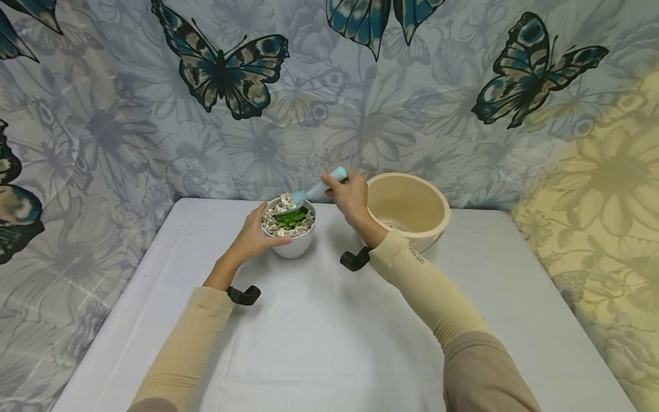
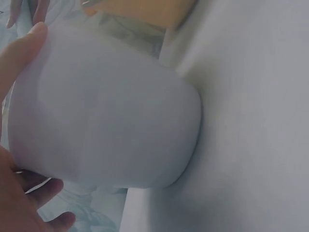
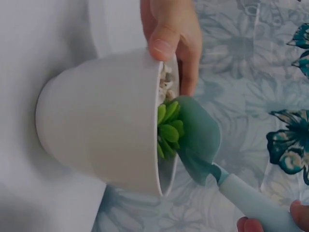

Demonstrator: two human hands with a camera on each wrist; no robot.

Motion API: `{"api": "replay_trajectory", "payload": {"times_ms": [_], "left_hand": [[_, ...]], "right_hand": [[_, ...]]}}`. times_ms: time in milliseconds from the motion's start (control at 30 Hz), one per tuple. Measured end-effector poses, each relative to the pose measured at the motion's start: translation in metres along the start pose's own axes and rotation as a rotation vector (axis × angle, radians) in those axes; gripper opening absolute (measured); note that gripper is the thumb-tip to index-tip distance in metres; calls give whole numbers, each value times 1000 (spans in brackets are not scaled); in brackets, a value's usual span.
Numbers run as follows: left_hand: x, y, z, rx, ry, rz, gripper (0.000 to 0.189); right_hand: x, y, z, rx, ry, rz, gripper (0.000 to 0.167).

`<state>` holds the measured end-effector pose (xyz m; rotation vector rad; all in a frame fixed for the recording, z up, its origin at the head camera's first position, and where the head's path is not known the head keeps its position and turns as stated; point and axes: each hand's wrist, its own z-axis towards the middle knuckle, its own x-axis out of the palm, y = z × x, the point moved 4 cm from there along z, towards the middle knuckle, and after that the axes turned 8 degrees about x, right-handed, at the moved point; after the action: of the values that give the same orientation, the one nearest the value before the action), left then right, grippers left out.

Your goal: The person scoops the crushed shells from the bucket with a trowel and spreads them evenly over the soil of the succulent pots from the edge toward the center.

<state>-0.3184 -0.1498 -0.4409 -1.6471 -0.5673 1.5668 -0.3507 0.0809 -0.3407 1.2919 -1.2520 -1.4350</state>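
Observation:
In the head view a small white flower pot (image 1: 297, 248) stands upright on the table, holding a green succulent (image 1: 291, 220) ringed by pale pebbles (image 1: 275, 224). My left hand (image 1: 253, 233) grips its left side at the rim, thumb across the near side. The left wrist view shows the pot's smooth wall (image 2: 106, 111) between thumb and fingers. A light blue garden trowel (image 1: 316, 191) is held by its handle in my right hand (image 1: 352, 198). Its blade (image 3: 199, 133) is over the pot's opening, beside the succulent leaves, with pebbles at the blade in the head view.
To the right, close by my right forearm, stands a larger beige pot (image 1: 412, 201) with a few pebbles on its bottom. A white cloth covers the table (image 1: 329, 349). Behind it hangs a butterfly-patterned fabric (image 1: 309, 131).

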Motion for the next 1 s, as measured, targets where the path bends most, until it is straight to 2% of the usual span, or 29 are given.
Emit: {"api": "replay_trajectory", "payload": {"times_ms": [267,667,833,1000], "left_hand": [[-4,3,2,14,60,-26,124],[-2,-1,0,-3,24,-25,124],[-4,-2,0,7,45,-9,123],[-5,-1,1,22,68,-19,121]], "right_hand": [[7,-6,-4,5,21,-15,28],[1,-3,-10,-29,22,24,24],[-3,-1,-11,-34,20,51,21],[-3,-1,-11,-26,18,21,23]]}}
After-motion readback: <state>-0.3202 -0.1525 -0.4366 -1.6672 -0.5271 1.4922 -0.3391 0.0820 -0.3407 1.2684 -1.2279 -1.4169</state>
